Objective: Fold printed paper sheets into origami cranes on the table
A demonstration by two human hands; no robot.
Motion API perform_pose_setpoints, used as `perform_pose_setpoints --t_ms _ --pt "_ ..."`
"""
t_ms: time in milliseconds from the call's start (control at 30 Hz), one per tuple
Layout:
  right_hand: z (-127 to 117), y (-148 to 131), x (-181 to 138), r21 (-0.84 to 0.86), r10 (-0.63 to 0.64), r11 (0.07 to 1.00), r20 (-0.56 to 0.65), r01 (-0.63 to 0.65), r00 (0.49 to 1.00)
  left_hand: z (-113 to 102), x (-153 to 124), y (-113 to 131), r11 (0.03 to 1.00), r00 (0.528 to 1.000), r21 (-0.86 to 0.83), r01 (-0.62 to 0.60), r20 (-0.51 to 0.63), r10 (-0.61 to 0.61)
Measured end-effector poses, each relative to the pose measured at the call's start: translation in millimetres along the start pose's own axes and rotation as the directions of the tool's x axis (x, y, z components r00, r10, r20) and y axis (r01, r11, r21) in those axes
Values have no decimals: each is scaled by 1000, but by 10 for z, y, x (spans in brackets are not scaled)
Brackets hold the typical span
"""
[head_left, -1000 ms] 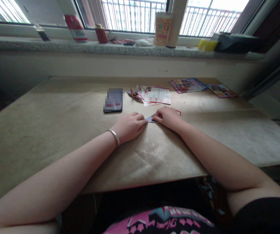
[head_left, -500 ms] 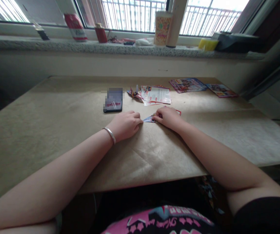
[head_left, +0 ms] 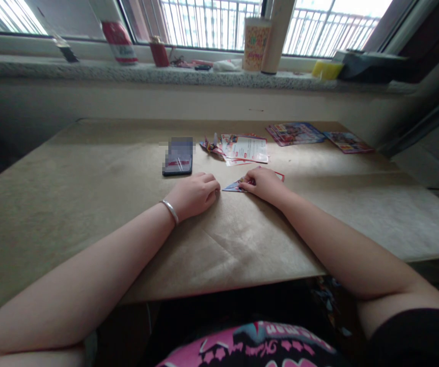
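A colourful printed paper, folded to a sharp point point(head_left: 231, 187), lies on the table with its tip toward the left. My right hand point(head_left: 264, 184) has its fingers closed on the paper and covers most of it; a red-edged corner shows beyond the knuckles. Just left of the tip, my left hand point(head_left: 195, 194) rests on the tabletop with its fingers curled together. A small gap separates it from the paper, and nothing shows in its fingers. A silver bangle point(head_left: 170, 211) circles the left wrist.
Behind my left hand lies a phone point(head_left: 179, 157), partly blurred out. To its right are a crumpled or folded colourful paper piece point(head_left: 212, 148) and printed sheets point(head_left: 248, 149). Glossy booklets point(head_left: 296, 133) lie at the back right. Cans and a patterned cup point(head_left: 256, 46) line the windowsill.
My left hand has drawn slightly left, off the paper's tip, and its fingers have curled in. My right hand stays in place on the paper.
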State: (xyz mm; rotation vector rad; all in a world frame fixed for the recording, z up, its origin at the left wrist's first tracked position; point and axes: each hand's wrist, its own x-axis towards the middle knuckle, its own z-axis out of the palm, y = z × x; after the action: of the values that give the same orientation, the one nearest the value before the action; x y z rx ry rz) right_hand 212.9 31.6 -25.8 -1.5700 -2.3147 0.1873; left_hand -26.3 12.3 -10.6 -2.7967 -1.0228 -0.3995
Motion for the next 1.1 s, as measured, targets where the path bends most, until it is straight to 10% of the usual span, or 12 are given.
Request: perform_pose_setpoints --t_ms 267,800,1100 --pt "62 -149 30 63 -21 998 -27 23 999 114 66 46 977 977 -51 -205 -76 201" --pt "84 135 -22 177 -19 984 -66 30 998 104 64 99 984 985 -57 -168 -43 166" --pt "-153 134 -149 -64 -299 954 -89 294 950 84 69 124 987 987 -52 -155 -39 153"
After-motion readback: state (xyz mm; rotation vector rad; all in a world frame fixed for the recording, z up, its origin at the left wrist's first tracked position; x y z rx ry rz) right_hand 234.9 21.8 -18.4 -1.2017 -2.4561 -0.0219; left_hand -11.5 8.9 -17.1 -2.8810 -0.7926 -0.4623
